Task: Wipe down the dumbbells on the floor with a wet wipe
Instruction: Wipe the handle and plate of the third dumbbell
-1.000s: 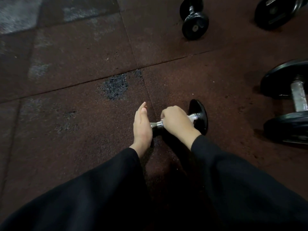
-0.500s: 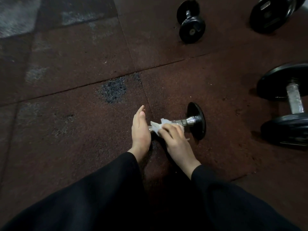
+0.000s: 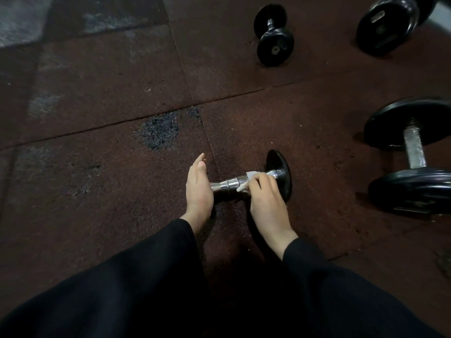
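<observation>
A small dumbbell (image 3: 279,175) with black end plates and a chrome handle lies on the floor in front of me. My right hand (image 3: 266,201) grips a white wet wipe (image 3: 246,181) wrapped round the handle, close to the right plate. My left hand (image 3: 199,189) is flat with straight fingers and presses against the dumbbell's left end, hiding that plate. Black sleeves cover both forearms.
Dark red rubber floor tiles (image 3: 97,167) with a worn grey patch (image 3: 158,131). A large dumbbell (image 3: 415,154) lies at the right. Another small dumbbell (image 3: 274,35) lies farther off, and a big black weight (image 3: 388,23) sits at the top right.
My right hand has slid the wipe along the handle from the left end toward the right plate. My left hand has stayed flat against the left end.
</observation>
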